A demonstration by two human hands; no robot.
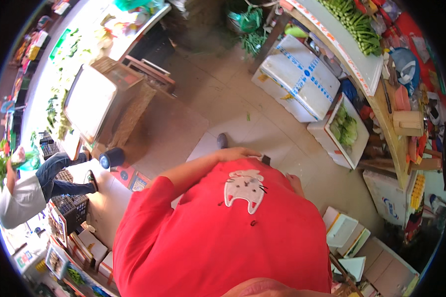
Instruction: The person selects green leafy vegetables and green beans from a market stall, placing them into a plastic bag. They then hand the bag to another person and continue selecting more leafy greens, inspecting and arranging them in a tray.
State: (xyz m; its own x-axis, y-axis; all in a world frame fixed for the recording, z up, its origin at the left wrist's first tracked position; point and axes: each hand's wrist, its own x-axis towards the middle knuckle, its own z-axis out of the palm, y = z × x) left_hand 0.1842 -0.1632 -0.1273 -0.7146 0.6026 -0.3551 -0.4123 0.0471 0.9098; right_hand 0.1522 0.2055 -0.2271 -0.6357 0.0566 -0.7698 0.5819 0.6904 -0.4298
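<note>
The wearer's red T-shirt [215, 237] with a cat's-face patch fills the lower middle. My left hand [241, 153] or right hand cannot be mixed up by side: the hand at the picture's left reaches across the shirt's front near a small dark object [265, 160]; whether it holds that is unclear. Another hand [294, 182] shows partly at the shirt's right edge, its fingers mostly hidden. A dark shoe tip [222, 141] stands on the tiled floor just beyond the belly.
White foam boxes [296, 76] and a foam box of lettuce [345, 126] stand at right under a wooden counter [384, 122]. Left are a carton [124, 96], a dark blue bucket [111, 158] and a person [22, 198] holding greens. Foam trays [342, 228] lie lower right.
</note>
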